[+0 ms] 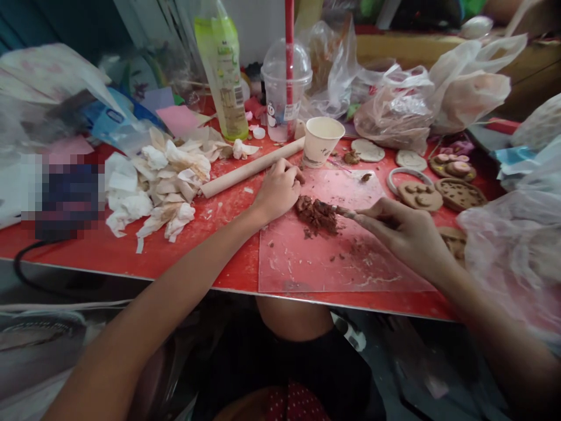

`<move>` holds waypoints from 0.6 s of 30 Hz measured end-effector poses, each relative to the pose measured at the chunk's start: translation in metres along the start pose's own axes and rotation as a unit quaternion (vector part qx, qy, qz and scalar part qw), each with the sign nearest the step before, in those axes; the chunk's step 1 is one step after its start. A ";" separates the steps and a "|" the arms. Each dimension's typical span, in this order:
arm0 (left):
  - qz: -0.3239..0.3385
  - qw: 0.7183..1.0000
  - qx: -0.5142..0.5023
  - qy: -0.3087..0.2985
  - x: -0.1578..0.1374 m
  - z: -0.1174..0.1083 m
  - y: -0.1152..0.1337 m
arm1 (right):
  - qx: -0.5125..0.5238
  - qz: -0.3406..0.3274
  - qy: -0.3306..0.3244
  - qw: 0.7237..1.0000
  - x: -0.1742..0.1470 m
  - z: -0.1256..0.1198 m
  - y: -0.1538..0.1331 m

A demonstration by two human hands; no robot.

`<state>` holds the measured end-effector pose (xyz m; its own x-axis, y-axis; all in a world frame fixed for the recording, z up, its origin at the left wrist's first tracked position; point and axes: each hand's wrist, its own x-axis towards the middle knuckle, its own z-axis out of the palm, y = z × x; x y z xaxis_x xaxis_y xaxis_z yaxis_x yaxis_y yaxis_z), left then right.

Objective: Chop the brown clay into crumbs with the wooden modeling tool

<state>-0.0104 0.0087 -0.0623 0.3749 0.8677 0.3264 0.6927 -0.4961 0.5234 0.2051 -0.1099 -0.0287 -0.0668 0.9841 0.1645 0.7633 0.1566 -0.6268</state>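
Note:
A lump of wet brown clay (318, 215) lies on a translucent plastic mat (307, 263), with crumbs scattered around it. My right hand (401, 234) grips a thin tool (346, 211), perhaps a brush or modelling tool, whose tip meets the clay's right side. Just left of the lump, my left hand (280, 190) rests with its fingers curled. Whether anything sits inside those fingers is hidden. Behind the hands stand a white paper cup (323, 140) and a long tan rolling pin or tube (252, 166).
Crumpled tissues (162, 181) pile up at the left. At the back are a green pouch (225, 82) and a domed plastic cup (284, 88) with a red straw. Shaped clay discs (460, 193), a white ring (407, 173) and plastic bags (517, 245) crowd the right.

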 end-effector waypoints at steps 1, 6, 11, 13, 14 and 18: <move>0.000 1.000 -0.001 0.001 0.000 0.000 0.000 | 0.001 -0.002 -0.013 1.000 0.002 0.003 -0.001; 0.004 1.000 -0.006 0.005 0.000 0.001 -0.002 | -0.001 -0.004 -0.029 1.000 0.007 0.005 0.000; 0.001 1.000 -0.008 -0.001 0.000 0.000 -0.001 | -0.035 0.012 -0.027 0.999 0.005 0.003 0.003; 0.001 1.000 -0.009 -0.001 0.000 0.000 -0.001 | -0.060 0.016 -0.032 0.998 0.003 0.001 0.004; 0.002 1.000 -0.010 0.000 0.000 0.000 -0.002 | -0.074 0.018 -0.037 0.996 0.002 -0.001 0.003; 0.012 1.000 -0.016 0.008 0.000 0.001 -0.004 | -0.144 0.023 -0.054 0.988 -0.007 -0.013 0.002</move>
<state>-0.0125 0.0104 -0.0651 0.3805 0.8556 0.3509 0.6635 -0.5169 0.5408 0.2153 -0.1176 -0.0208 -0.0844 0.9953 0.0483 0.9176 0.0965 -0.3857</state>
